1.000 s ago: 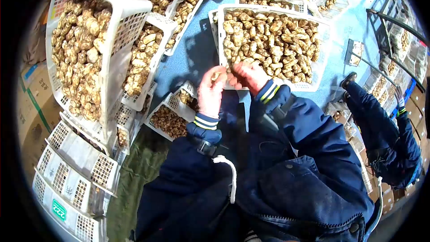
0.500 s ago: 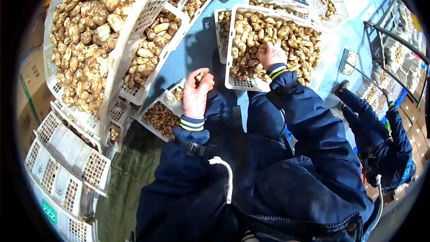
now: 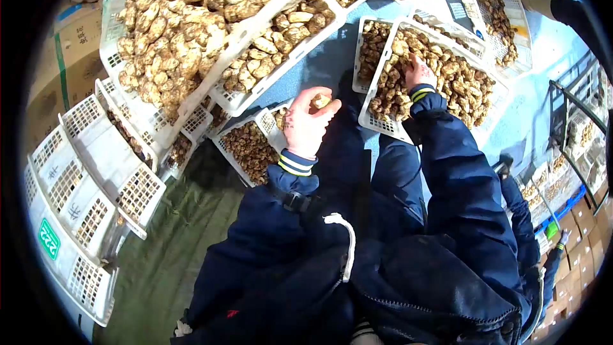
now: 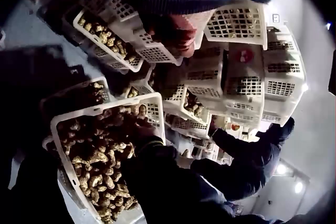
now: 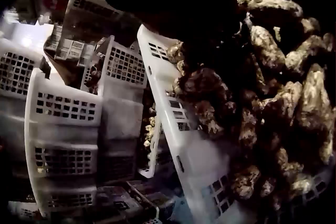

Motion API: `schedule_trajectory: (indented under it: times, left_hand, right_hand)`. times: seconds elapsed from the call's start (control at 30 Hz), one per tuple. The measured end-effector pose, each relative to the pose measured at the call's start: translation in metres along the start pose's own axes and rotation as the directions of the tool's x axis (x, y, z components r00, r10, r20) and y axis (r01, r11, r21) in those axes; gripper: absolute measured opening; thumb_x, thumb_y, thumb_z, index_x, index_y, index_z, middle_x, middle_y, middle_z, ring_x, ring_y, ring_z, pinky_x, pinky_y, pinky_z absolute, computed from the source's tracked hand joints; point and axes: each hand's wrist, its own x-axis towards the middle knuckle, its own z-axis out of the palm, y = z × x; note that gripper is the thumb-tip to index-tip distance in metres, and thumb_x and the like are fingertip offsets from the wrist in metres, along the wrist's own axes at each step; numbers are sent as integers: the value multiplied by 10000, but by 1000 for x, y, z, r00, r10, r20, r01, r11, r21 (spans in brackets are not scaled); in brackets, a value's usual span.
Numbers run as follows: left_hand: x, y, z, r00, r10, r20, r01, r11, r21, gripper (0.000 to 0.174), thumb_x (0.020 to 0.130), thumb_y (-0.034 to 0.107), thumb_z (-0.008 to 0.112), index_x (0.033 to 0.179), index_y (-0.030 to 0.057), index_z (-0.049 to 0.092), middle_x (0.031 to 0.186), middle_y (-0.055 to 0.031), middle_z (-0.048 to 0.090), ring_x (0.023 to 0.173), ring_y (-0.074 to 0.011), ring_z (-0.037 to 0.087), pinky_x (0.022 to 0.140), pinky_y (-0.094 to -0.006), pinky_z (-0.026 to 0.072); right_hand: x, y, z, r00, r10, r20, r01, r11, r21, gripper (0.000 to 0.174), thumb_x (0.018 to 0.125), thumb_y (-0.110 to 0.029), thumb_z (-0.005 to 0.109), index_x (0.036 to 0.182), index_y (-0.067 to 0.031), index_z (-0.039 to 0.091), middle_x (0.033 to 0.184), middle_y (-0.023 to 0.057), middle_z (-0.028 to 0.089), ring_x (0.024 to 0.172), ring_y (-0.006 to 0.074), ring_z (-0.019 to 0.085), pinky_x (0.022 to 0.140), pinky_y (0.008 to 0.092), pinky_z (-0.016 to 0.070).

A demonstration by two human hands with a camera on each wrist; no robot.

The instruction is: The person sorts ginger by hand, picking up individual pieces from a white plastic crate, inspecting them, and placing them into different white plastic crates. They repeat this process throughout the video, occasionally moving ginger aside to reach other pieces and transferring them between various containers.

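My left hand (image 3: 305,129) is raised in front of the body, pinching a small pale tuber (image 3: 321,100) between thumb and fingers. My right hand (image 3: 420,73) reaches into a white plastic crate (image 3: 378,122) full of knobbly brown tubers (image 3: 463,89). Its fingertips are down among the tubers, partly hidden. The right wrist view shows the crate's slotted wall (image 5: 176,124) and tubers (image 5: 270,48) close up, with the hand lost in shadow.
A large heaped crate (image 3: 105,48) stands at the left, above stacked white crates (image 3: 121,176). Below my left hand is a crate of smaller brown pieces (image 3: 249,152). Another crate (image 3: 520,32) lies at the back right. A person in dark clothes (image 4: 247,169) is nearby.
The hands were together at the crate's near edge, then parted. The right hand moved away into the tubers; the left drew back with its tuber. The view has swung left.
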Motion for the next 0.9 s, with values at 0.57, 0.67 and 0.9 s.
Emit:
schedule_trajectory:
  times: [0.57, 0.67, 0.9]
  left_hand:
    - [2, 30, 23, 885, 465, 4, -399, 755, 520, 286, 603, 82, 718, 868, 105, 613, 861, -68, 521, 840, -239, 502, 719, -326, 437]
    - [-8, 24, 15, 957, 280, 76, -289, 896, 336, 251, 637, 87, 709, 860, 68, 595, 819, -70, 555, 802, -223, 523, 713, -310, 440]
    - [-52, 69, -130, 879, -219, -424, 10, 897, -442, 247, 822, 205, 562, 993, 28, 543, 764, -14, 534, 489, -58, 402, 431, -184, 312]
  right_hand:
    - [-61, -18, -17, 959, -280, -54, 208, 558, 803, 264, 809, -157, 565, 1050, -51, 562, 829, 37, 614, 740, 79, 540, 682, 224, 433]
    - [-52, 2, -31, 981, -190, 47, 133, 825, 550, 299, 796, -194, 578, 1050, -37, 562, 852, 64, 614, 776, 116, 556, 699, 237, 435]
    - [-26, 92, 18, 941, -329, 80, 179, 684, 707, 311, 839, -162, 543, 1105, -2, 522, 1007, 63, 599, 922, 118, 539, 820, 239, 406]
